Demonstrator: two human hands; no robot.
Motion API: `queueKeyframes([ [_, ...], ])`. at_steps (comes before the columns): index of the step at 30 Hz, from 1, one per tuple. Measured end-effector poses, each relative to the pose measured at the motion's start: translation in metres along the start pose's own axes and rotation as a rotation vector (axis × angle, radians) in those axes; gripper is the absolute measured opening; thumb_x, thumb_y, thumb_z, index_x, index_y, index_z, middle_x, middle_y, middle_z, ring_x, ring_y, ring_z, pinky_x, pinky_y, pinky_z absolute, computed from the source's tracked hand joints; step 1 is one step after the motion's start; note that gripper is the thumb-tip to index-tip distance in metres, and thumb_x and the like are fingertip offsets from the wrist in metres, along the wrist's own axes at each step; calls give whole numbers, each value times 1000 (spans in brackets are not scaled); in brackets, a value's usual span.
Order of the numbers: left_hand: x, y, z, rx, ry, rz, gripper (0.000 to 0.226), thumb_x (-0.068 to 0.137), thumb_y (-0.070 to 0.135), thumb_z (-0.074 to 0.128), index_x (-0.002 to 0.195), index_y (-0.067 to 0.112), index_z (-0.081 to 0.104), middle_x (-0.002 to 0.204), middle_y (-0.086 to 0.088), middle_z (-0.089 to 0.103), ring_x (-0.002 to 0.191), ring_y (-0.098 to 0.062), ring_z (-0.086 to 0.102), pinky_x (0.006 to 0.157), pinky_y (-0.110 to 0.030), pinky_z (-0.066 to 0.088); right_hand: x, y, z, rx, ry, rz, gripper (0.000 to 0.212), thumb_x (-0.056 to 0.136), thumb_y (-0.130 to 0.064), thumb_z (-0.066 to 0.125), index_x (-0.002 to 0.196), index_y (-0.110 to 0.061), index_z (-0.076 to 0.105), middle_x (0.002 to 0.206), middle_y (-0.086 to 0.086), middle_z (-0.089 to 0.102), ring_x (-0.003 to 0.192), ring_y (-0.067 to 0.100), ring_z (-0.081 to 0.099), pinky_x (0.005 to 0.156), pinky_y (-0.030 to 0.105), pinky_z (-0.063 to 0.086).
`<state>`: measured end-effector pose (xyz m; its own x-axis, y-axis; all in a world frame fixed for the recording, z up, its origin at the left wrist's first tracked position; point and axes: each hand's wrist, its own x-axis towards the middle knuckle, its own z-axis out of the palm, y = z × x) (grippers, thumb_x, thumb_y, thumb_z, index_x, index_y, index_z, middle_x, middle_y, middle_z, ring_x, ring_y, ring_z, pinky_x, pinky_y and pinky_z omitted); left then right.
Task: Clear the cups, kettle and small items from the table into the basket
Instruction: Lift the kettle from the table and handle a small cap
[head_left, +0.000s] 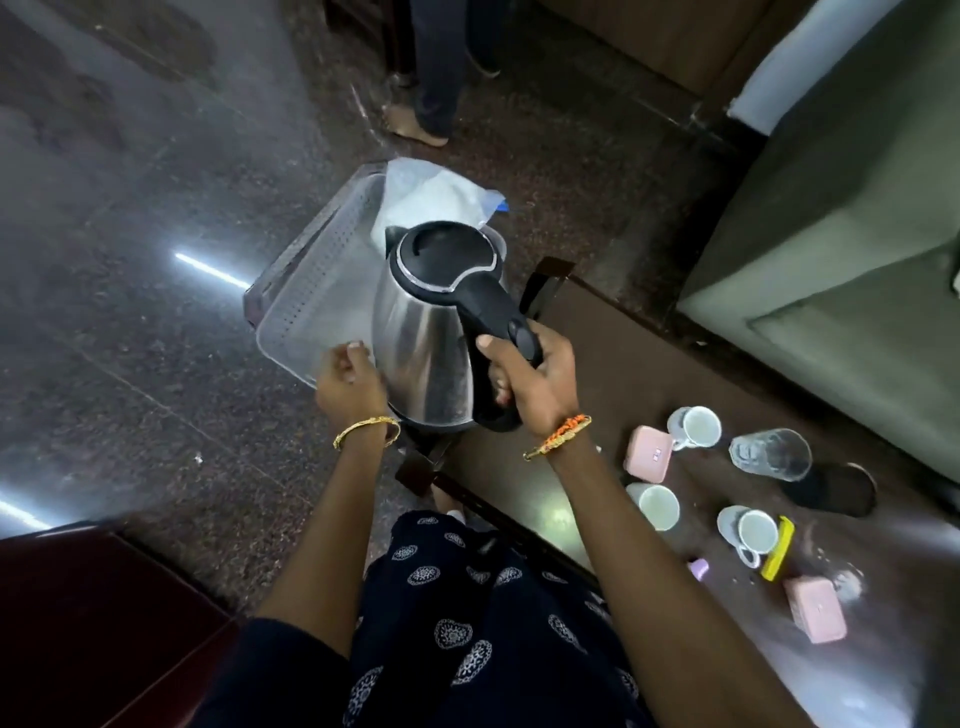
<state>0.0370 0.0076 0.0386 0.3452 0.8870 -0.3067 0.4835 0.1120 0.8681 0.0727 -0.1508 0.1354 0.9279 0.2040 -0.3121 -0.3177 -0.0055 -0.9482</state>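
Fingers (497, 382) of the right hand (535, 379) curl tight round the black handle of the kettle (421, 332), thumb on top near the switch, and the kettle hangs in the air beside the corner of the table (613, 353), over the near edge of the basket (311, 306). Its body is shiny brushed steel, wider at the bottom, with a black lid, a black rim, a short spout pointing away from the person and a black base ring. On the other side of the kettle the left hand (350, 382) holds the near rim of the basket, its fingers bent over the edge. This basket is pale, see-through plastic with rows of small holes, standing on the dark stone floor (156, 182) beyond the kettle, and a white plastic bag (431, 200) lies in its far end. To the right of the kettle, on the dark brown table, stand three white cups (693, 427) (653, 505) (747, 532), a clear glass (770, 451) lying on its side, two pink boxes (648, 453) (814, 609), a yellow strip-shaped thing (778, 548) and a small purple item (698, 568). A black round base (831, 488) sits just past the glass. Both wrists wear bangles.
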Motion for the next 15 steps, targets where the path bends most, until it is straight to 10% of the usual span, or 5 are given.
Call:
queueKeyframes([
  [4, -50, -4, 29, -85, -256, 8, 19, 88, 12, 50, 72, 7, 56, 57, 2, 48, 57, -5, 41, 63, -28, 37, -33, 7, -52, -42, 127, 30, 42, 77, -33, 66, 59, -2, 45, 47, 5, 40, 38, 14, 36, 41, 25, 31],
  [15, -231, -57, 105, 313, -825, 139, 20, 88, 21, 50, 88, 13, 68, 78, -5, 67, 69, -12, 58, 68, -27, 45, -140, 53, -232, 137, 649, 228, 49, 69, -51, 69, 49, -14, 44, 34, -2, 40, 28, 15, 31, 35, 20, 27],
])
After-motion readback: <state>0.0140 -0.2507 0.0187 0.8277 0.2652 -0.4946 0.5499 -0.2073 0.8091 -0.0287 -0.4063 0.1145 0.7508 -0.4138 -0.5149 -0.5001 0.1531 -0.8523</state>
